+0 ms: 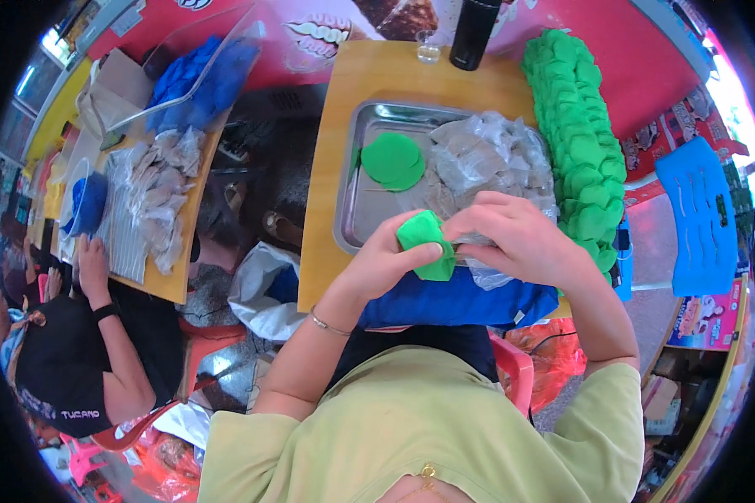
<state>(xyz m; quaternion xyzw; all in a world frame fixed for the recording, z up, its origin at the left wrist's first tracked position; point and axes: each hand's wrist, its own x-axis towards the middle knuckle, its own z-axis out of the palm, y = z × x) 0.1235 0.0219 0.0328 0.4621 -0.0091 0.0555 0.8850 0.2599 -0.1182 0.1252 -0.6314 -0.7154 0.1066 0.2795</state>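
Being gripped between the thumb and fingers of the left hand point(382, 264), a folded green piece point(419, 228) was held up over the near side of a metal tray point(367, 216). The right hand point(520, 239) was brought up to the right edge of that piece, with its fingers bent and drawn together; whether anything was pinched in it could not be told, since the fingertips were partly hidden.

In the tray, overlapping green discs point(392, 159) were laid at the left, with a thin stick point(383, 190) just below them. The right part was filled by a crumpled clear plastic bag point(495, 142), in which brownish contents could be seen. Along the right edge of the wooden table point(331, 105), a long row of green pieces point(579, 151) was packed closely together. A black bottle point(476, 33) and a small clear cup point(429, 50) were placed at the far edge, while a blue cloth point(453, 302) was draped at the near one. At another table point(191, 226) on the left, a co-worker's hand point(92, 264) was seen near a blue bundle point(88, 204).
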